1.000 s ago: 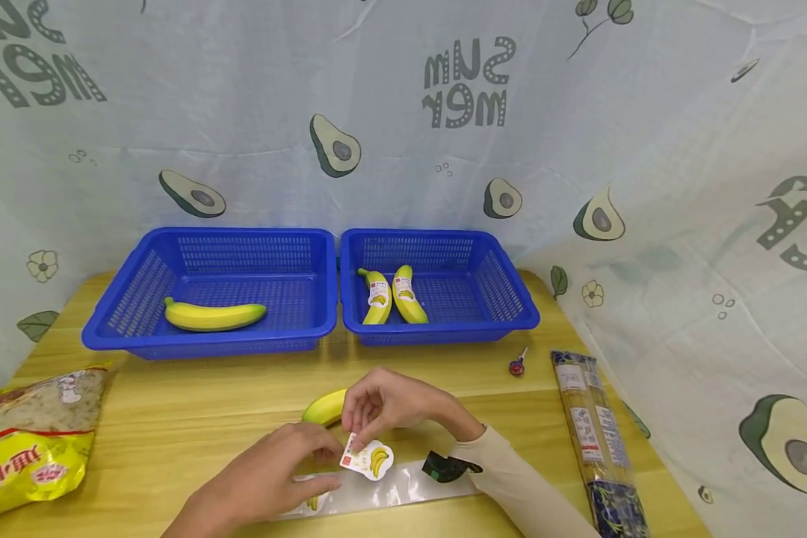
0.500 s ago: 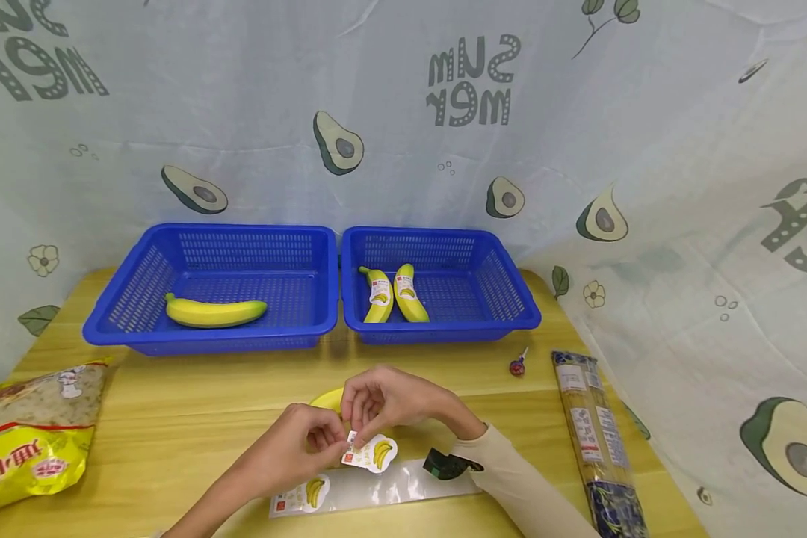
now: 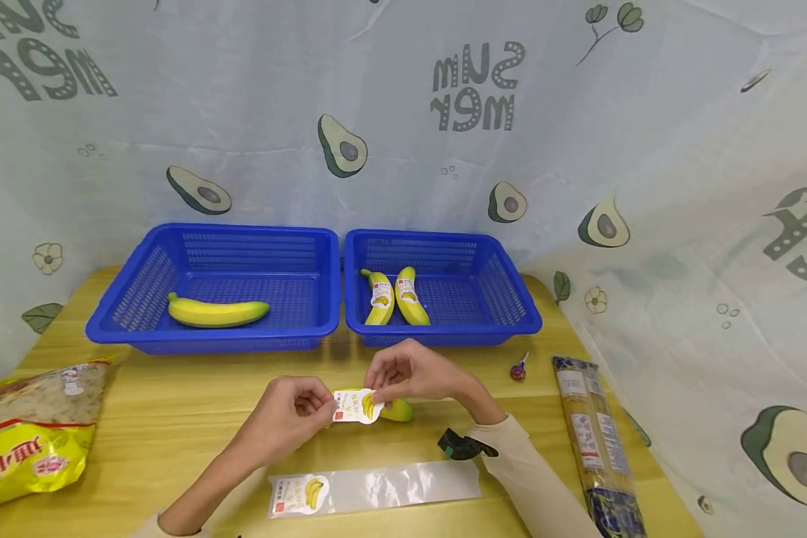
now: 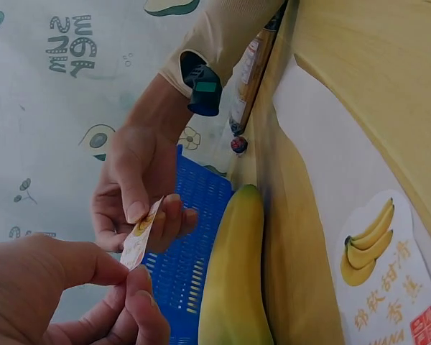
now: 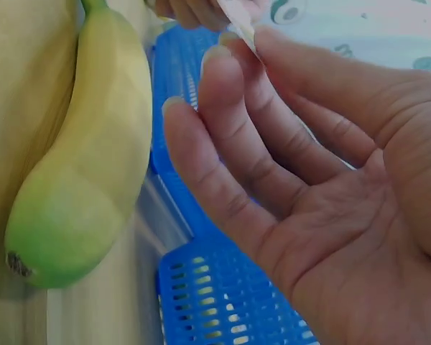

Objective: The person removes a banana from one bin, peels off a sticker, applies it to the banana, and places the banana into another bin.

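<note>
A white banana sticker (image 3: 355,406) is stretched between both hands, above the table. My left hand (image 3: 288,415) pinches its left end between thumb and forefinger. At the right end, my right hand (image 3: 417,373) grips it the same way, its other fingers loosely bent. Beneath the sticker a yellow banana (image 3: 398,411) with a green tip lies on the table, partly hidden in the head view; the right wrist view shows its unlabelled side (image 5: 93,151). Nearer me lies a clear backing strip (image 3: 403,486) with another banana sticker (image 3: 300,495) at its left end.
The left blue basket (image 3: 208,341) holds one banana (image 3: 218,312). In the right blue basket (image 3: 450,332) lie two labelled bananas (image 3: 410,297). A yellow food bag (image 3: 33,433) stands at left; a lollipop (image 3: 518,369) and a noodle pack (image 3: 597,441) lie at right.
Both hands have moved away from me with the sticker, off the backing strip to above the banana. The left hand has taken hold of the sticker's left end, and the banana shows farther right.
</note>
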`<state>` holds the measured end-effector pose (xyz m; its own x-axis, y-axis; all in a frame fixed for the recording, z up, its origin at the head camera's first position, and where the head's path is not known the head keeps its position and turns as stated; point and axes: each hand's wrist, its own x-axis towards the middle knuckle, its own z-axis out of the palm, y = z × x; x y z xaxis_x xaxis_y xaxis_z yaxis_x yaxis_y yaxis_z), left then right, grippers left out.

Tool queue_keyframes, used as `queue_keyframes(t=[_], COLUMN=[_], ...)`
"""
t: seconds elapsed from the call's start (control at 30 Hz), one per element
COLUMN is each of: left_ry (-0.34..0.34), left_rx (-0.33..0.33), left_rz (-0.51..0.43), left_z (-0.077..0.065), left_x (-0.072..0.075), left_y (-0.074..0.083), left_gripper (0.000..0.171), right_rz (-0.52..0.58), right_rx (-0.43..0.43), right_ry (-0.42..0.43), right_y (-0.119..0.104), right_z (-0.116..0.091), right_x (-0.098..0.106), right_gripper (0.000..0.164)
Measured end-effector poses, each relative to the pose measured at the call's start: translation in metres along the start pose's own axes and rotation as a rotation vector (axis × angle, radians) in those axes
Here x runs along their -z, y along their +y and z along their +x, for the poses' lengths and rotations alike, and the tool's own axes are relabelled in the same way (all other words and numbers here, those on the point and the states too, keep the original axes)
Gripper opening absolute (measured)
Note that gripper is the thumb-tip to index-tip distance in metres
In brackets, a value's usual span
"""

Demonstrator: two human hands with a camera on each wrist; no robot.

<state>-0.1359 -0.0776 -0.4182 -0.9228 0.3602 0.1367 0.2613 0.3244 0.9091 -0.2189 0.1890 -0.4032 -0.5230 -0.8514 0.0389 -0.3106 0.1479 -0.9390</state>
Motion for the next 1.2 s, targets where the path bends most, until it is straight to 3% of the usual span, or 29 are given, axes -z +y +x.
queue_keyframes(t=[0.3, 0.53, 0.93, 1.2], left_ry=[0.108, 0.154, 0.159, 0.169], left_rx=[0.025, 0.045, 0.07, 0.048], left_rz=[0.137, 0.211, 0.244, 0.194], left_z=[0.007, 0.007, 0.009, 0.01], left_x=[-0.012, -0.016, -0.021, -0.026], left_y=[-0.007, -0.008, -0.013, -0.017], left_gripper=[0.017, 0.021, 0.02, 0.023], right_rz=[-0.171, -0.28, -0.382, -0.4], right_rx=[-0.016, -0.045, -0.079, -0.063], right_ry=[0.084, 0.115, 0.148, 0.169], right_y=[0.003, 0.007, 0.011, 0.016], right_z=[0.002, 0.005, 0.007, 0.007], right_x=[0.003, 0.0, -0.003, -0.006], right_gripper=[0.009, 0.008, 0.006, 0.006])
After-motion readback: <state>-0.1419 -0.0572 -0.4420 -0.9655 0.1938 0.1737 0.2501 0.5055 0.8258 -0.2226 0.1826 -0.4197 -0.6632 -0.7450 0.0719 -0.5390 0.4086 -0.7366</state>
